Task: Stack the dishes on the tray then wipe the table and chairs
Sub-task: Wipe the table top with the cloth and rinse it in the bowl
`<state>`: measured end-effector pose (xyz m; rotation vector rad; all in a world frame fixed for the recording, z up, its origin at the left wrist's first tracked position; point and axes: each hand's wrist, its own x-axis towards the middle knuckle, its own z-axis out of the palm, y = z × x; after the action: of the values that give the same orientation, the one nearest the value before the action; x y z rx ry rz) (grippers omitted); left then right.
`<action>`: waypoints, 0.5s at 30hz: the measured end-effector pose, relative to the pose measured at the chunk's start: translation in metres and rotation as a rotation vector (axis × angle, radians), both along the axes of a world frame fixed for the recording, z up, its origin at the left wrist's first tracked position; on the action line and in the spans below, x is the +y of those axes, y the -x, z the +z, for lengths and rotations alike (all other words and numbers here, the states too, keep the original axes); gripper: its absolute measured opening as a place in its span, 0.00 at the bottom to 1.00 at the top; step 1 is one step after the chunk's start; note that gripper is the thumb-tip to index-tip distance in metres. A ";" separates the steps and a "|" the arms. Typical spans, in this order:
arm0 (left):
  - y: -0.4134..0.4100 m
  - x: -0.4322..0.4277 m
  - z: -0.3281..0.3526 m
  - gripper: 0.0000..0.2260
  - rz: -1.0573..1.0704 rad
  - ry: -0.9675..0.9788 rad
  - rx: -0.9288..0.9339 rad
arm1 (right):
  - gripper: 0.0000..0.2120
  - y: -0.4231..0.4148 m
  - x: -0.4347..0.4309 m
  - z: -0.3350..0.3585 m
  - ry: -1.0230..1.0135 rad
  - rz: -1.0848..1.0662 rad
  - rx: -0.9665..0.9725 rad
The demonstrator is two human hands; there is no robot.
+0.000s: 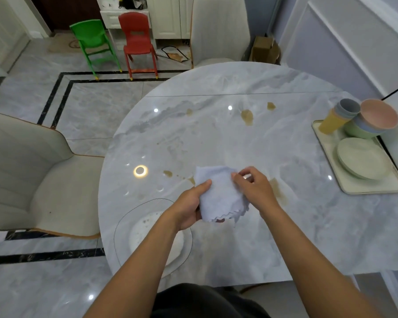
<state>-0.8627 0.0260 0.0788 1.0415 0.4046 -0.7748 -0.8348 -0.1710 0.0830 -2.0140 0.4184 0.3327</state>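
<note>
A pale blue cloth (220,193) hangs above the marble table (216,138), held between both hands. My left hand (189,206) grips its left side with the thumb on top. My right hand (253,187) pinches its upper right edge. On the cream tray (375,190) at the right stand stacked plates (363,158), stacked bowls (372,121) with a pink one on top, and stacked cups (339,117). Brown spill stains (247,117) mark the tabletop, with more (277,189) just right of my right hand.
A cream chair (44,177) stands at the table's left and another (218,33) at the far side. Green (92,42) and red (138,40) small chairs stand on the floor behind. A cardboard box (264,50) sits by the wall.
</note>
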 end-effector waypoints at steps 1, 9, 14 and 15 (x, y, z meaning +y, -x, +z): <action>0.000 0.001 -0.001 0.22 -0.028 0.012 0.007 | 0.16 0.006 -0.003 -0.008 -0.173 -0.036 0.152; -0.013 -0.032 -0.021 0.18 -0.255 -0.170 0.021 | 0.15 0.042 -0.046 -0.051 -0.832 -0.303 0.267; -0.023 -0.073 -0.061 0.11 -0.260 -0.435 -0.147 | 0.12 0.044 -0.087 -0.056 -0.511 -0.308 0.108; -0.023 -0.082 -0.066 0.11 -0.274 -0.437 -0.151 | 0.12 0.045 -0.096 -0.056 -0.470 -0.302 0.084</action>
<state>-0.8401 -0.0556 0.0132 1.5791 0.3107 -0.8641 -0.8796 -0.2666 0.0275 -1.4591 0.6256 0.2953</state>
